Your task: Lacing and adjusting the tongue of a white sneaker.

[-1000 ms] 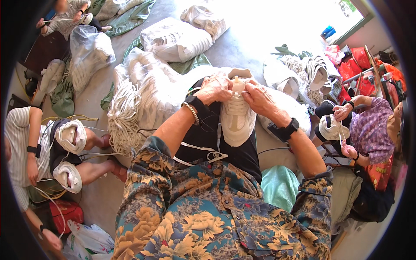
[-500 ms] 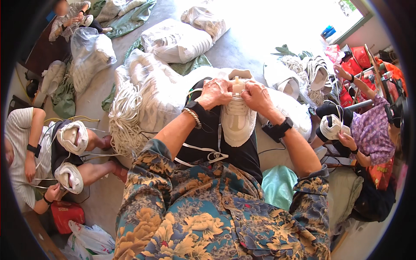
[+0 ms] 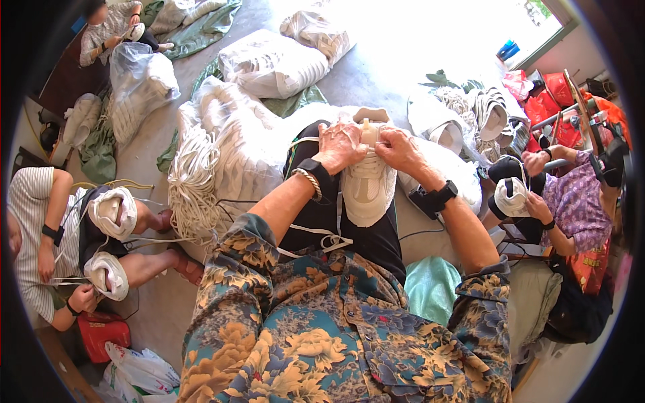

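Observation:
A white sneaker (image 3: 366, 191) rests on my lap, toe toward me, over black trousers. My left hand (image 3: 341, 146) grips its upper left side near the laces. From the other side, my right hand (image 3: 401, 149) pinches the lace area at the tongue. White laces (image 3: 316, 235) trail down over my thigh. Each wrist carries a black band, and a metal bracelet sits on the left wrist too.
A bundle of white laces (image 3: 195, 181) lies to my left beside big clear bags of white shoes (image 3: 272, 64). A person on the left holds white shoes (image 3: 111, 211). Another person on the right handles a shoe (image 3: 514, 198). Red bags (image 3: 551, 94) stand far right.
Both hands have stayed on the sneaker, shifting slightly on the laces. The person at left has moved their hands a little.

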A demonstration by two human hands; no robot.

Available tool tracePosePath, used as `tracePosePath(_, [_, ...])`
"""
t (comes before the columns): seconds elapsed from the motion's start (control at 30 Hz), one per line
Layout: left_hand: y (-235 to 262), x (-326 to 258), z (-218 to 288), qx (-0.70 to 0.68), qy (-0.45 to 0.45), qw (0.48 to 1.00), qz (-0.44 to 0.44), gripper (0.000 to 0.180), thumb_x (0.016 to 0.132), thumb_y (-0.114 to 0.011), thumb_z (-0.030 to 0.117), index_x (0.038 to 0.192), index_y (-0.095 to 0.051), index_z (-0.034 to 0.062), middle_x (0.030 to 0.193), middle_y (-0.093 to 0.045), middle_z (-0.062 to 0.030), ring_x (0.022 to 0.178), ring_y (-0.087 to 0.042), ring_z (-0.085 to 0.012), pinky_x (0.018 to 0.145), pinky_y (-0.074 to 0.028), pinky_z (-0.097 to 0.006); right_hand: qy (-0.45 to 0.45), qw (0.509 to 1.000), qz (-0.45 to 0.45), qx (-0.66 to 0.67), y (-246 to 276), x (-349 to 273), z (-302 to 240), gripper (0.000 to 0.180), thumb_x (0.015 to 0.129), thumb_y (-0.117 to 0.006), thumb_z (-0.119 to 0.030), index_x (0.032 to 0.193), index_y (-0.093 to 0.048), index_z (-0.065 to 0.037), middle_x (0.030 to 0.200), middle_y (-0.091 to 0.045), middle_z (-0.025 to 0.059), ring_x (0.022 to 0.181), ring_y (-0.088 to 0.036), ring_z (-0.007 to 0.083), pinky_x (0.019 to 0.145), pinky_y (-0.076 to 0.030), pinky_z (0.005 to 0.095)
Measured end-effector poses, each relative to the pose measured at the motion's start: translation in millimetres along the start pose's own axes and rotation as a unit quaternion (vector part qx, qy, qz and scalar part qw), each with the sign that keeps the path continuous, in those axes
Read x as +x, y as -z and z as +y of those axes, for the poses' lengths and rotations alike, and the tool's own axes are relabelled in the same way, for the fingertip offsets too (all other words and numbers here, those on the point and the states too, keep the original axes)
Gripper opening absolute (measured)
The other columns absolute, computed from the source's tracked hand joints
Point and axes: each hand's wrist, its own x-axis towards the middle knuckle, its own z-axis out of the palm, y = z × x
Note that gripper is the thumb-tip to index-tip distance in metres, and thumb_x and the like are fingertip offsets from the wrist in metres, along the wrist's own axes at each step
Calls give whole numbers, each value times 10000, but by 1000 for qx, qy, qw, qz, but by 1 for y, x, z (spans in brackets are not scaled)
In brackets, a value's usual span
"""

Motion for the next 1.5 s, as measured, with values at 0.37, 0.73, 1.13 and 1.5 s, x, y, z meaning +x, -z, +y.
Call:
tracePosePath(0.37, [31, -21, -42, -221, -33, 973, -52, 170, 773, -606, 147, 735, -599, -19, 1041, -592, -217, 991, -563, -299, 804, -432, -374, -201, 825, 108, 517, 129, -53, 66, 174, 886, -535, -142, 970, -592, -1, 728, -563, 20, 647, -552, 107, 609, -477, 220])
tracePosePath(0.73, [47, -86, -169, -323, 138, 935, 56, 206, 847, -582, 180, 831, -613, -23, 685, -595, -25, 665, -492, -90, 637, -411, -259, -176, 631, 558, 510, 336, -295, 264, 199, 921, -450, -117, 994, -568, 26, 953, -638, 157, 773, -628, 188, 707, -538, 270])
tracePosePath(1.13, [38, -67, -33, -685, 263, 626, -265, 301, 930, -468, 266, 1102, -472, 18, 810, -618, -109, 667, -603, -198, 630, -501, -277, -185, 929, 103, 302, 27, -81, 21, 195, 861, -575, -162, 862, -597, 31, 615, -581, 35, 506, -534, 80, 443, -406, 202])
tracePosePath(1.5, [53, -66, -69, -844, 323, 416, 101, 197, 932, -371, 192, 860, -486, 50, 916, -575, -141, 969, -532, -371, 904, -373, -497, -94, 984, 117, 95, -7, -35, 15, 205, 757, -605, -157, 823, -630, 35, 605, -603, 109, 557, -568, 172, 581, -476, 310])
